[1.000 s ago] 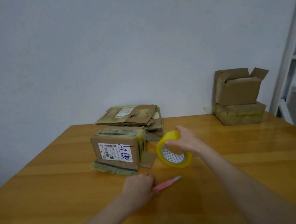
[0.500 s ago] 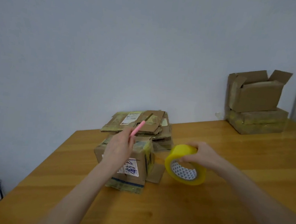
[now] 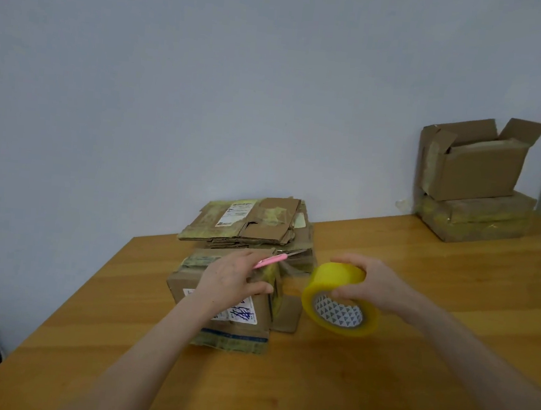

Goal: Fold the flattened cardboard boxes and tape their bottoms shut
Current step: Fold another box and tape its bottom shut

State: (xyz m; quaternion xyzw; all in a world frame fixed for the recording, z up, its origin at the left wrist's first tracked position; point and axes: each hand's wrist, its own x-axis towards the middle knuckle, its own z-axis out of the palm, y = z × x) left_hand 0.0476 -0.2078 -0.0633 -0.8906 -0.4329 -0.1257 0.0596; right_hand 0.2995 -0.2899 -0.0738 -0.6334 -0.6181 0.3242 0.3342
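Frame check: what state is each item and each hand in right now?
Folded box, upright, tape across its top.
Tape roll, tilted, gripped by right hand.
Pink cutter, held by left hand over the folded box.
Flattened boxes, stacked flat behind it.
Open box, flaps up, atop a closed taped box.

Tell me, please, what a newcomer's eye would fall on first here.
The bright yellow tape, gripped by the right hand, stands out at centre. Left of it, the left hand holds a pink cutter over a folded box. Behind lie flat boxes; two built boxes sit at the table's far right.
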